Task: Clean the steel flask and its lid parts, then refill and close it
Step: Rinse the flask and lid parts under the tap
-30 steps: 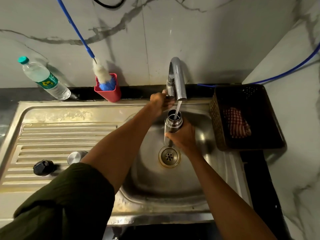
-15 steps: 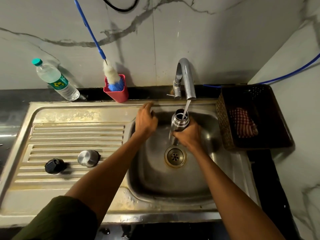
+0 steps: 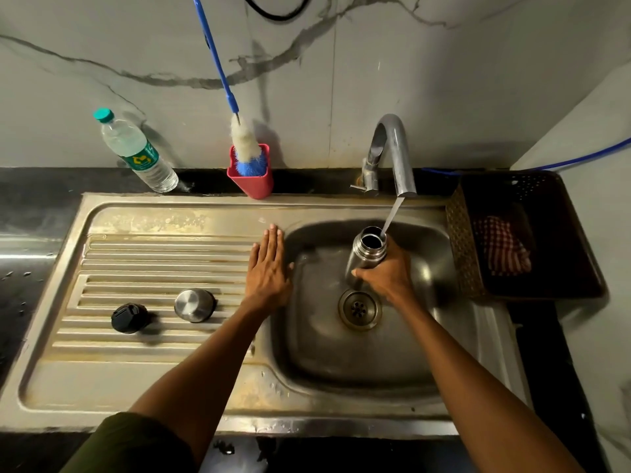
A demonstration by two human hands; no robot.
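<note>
My right hand grips the open steel flask upright over the sink basin. A thin stream of water falls from the tap into the flask's mouth. My left hand lies flat, fingers straight, on the sink rim at the left of the basin. On the ribbed drainboard to the left stand the steel lid cup and the black stopper, both apart from my hands.
A red holder with a blue-handled bottle brush stands behind the sink. A plastic water bottle leans at the back left. A dark basket holding a checked cloth sits right of the basin. The drain lies below the flask.
My left hand left the tap handle and came down flat onto the sink rim. The flask stays under the running water in my right hand.
</note>
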